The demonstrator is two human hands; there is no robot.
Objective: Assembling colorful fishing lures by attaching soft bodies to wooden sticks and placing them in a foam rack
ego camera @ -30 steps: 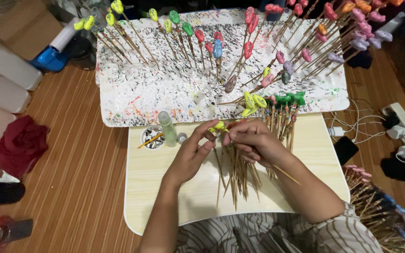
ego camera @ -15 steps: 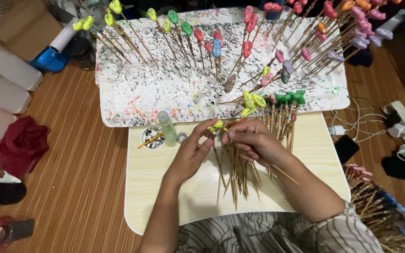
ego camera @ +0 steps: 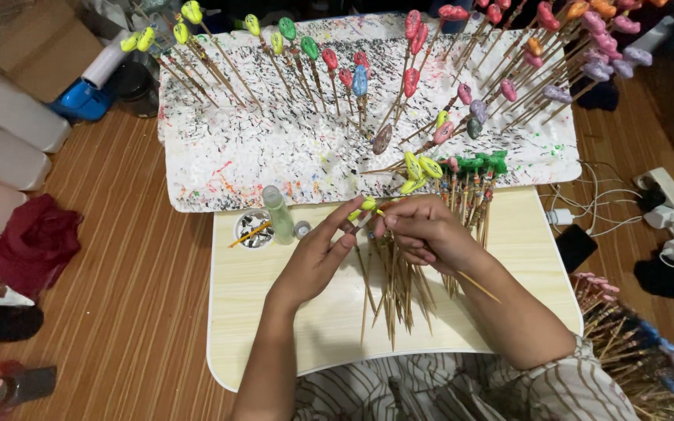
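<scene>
We see two hands meeting over a small pale desk [ego camera: 290,343] set on a wooden floor [ego camera: 118,312]. The left hand [ego camera: 317,257] pinches a yellow bead [ego camera: 367,204] on a thin stick between thumb and fingertips, its other fingers loosely extended. The right hand [ego camera: 423,234] is closed around a second stick [ego camera: 477,286], whose bare end juts out past the wrist; its tip meets the bead. The bead sits just above the desk's far edge, between both hands. Beneath the hands lies a loose pile of bare sticks [ego camera: 395,292]. To the left stand a small clear bottle [ego camera: 278,214] and a round dish [ego camera: 253,229] with a brush across it. Behind the desk, a paint-speckled white foam board [ego camera: 274,148] carries many upright sticks topped with yellow, green, red, pink and purple beads.
</scene>
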